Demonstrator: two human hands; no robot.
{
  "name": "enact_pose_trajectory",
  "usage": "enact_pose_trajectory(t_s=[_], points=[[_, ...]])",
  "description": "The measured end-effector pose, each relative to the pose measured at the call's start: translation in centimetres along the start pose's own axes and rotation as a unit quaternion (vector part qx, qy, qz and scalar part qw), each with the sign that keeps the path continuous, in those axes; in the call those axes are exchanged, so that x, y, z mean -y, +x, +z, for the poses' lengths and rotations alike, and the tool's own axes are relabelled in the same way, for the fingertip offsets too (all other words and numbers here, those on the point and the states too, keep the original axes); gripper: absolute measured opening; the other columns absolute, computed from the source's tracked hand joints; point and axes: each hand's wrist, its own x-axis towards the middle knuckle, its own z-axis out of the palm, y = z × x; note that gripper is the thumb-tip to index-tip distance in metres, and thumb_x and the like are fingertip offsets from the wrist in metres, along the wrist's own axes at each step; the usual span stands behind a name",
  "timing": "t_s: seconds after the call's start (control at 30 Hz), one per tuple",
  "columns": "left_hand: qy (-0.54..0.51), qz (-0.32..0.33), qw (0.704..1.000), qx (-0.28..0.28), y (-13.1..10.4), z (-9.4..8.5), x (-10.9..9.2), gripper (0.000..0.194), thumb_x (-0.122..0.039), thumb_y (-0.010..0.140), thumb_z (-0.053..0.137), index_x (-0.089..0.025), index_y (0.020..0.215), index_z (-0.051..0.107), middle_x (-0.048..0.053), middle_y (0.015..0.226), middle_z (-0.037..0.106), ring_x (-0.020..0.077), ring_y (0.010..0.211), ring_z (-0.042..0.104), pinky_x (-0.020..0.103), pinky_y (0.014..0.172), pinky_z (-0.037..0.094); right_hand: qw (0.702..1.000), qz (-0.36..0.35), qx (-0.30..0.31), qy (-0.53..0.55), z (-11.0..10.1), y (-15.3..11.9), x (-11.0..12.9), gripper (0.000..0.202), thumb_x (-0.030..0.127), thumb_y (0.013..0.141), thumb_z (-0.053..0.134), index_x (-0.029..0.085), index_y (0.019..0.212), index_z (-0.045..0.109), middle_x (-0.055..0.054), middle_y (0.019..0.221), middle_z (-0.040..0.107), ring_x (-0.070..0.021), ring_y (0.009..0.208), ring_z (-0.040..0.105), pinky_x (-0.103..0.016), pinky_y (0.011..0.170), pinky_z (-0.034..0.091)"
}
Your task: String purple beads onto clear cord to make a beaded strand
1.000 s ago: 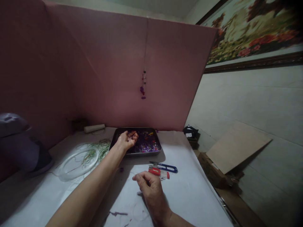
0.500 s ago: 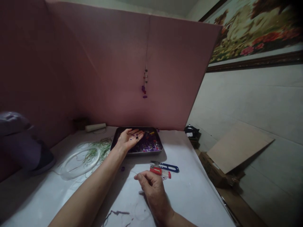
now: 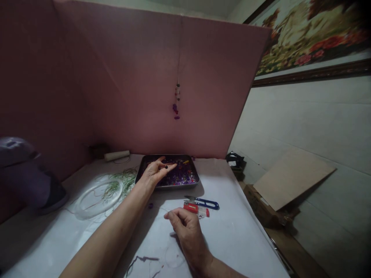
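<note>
My left hand [image 3: 155, 170] is palm up over the dark tray [image 3: 177, 188], with some fingers curled in and others stretched out. A small dark bead [image 3: 166, 167] rests on its fingers. The tray holds many purple, clear and red beads [image 3: 182, 178]. Nearer to me, my right hand [image 3: 169, 215] is pinched, thumb against forefinger, on a thin thread that is only faintly visible. A red lighter [image 3: 194, 209] and blue thread snips [image 3: 207, 203] lie just beyond it. Purple beads [image 3: 150, 206] sit on the table between the hands.
A coil of clear line [image 3: 100, 204] and green threads [image 3: 126, 180] lie on the left, near a purple object [image 3: 26, 177]. A white roll [image 3: 116, 155] is behind them. A beaded string [image 3: 177, 102] hangs against the pink panel [image 3: 139, 77]. Dark thread scraps [image 3: 145, 258] lie in front.
The fingers of my left hand have curled and tilted; several beads showed on the palm before, and now one dark bead shows. My right hand has barely moved.
</note>
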Motion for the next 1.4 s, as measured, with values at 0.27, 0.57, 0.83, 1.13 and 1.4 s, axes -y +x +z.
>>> enact_pose_trajectory(t_s=[0.27, 0.57, 0.83, 1.13, 1.4], points=[[0.057, 0.036, 0.998, -0.003, 0.4, -0.6, 0.0, 0.095, 0.013, 0.049, 0.035, -0.029, 0.135, 0.033, 0.016, 0.149, 0.018, 0.0427, 0.131, 0.02, 0.059, 0.084, 0.045, 1.0, 0.002, 0.002, 0.005, -0.1, -0.1, -0.1, 0.027, 0.037, 0.081, 0.055, 0.014, 0.073, 0.065, 0.003, 0.056, 0.044, -0.0099, 0.055, 0.038, -0.021, 0.049, 0.034], [0.171, 0.05, 0.984, 0.008, -0.1, -0.4, -1.5, 0.096, 0.012, 0.048, 0.034, -0.03, 0.133, 0.035, 0.012, 0.15, 0.015, 0.0463, 0.13, 0.019, 0.062, 0.077, 0.048, 1.0, 0.007, -0.002, 0.011, 0.0, 0.0, 0.1, 0.026, 0.036, 0.08, 0.056, 0.013, 0.072, 0.065, 0.003, 0.056, 0.045, -0.0096, 0.054, 0.039, -0.021, 0.05, 0.036], [0.116, -0.014, 0.989, 0.085, -1.0, -0.3, -2.7, 0.08, 0.01, 0.064, 0.034, -0.016, 0.139, 0.024, 0.025, 0.14, 0.033, 0.0339, 0.118, 0.049, 0.041, 0.078, 0.055, 1.0, 0.004, -0.004, 0.007, -0.1, -0.1, 0.2, 0.026, 0.036, 0.08, 0.055, 0.014, 0.072, 0.066, 0.002, 0.057, 0.046, -0.0104, 0.056, 0.039, -0.021, 0.049, 0.035], [0.19, -0.021, 0.98, 0.055, -0.3, -0.6, -2.7, 0.033, -0.015, 0.089, 0.035, -0.002, 0.116, 0.048, 0.016, 0.075, 0.063, 0.013, 0.053, 0.059, 0.018, 0.04, 0.043, 1.0, 0.023, 0.005, 0.012, 0.0, -0.1, 0.3, 0.025, 0.036, 0.08, 0.055, 0.014, 0.073, 0.065, 0.003, 0.057, 0.045, -0.01, 0.055, 0.039, -0.021, 0.051, 0.037], [0.249, -0.007, 0.968, 0.033, -0.3, -0.5, -1.8, 0.036, 0.009, 0.076, 0.041, -0.002, 0.109, 0.049, 0.012, 0.069, 0.062, 0.0092, 0.047, 0.054, 0.014, 0.033, 0.033, 1.0, 0.013, 0.0, 0.011, -0.1, -0.2, 0.7, 0.026, 0.036, 0.079, 0.055, 0.014, 0.072, 0.065, 0.003, 0.057, 0.046, -0.01, 0.054, 0.039, -0.021, 0.05, 0.036]])
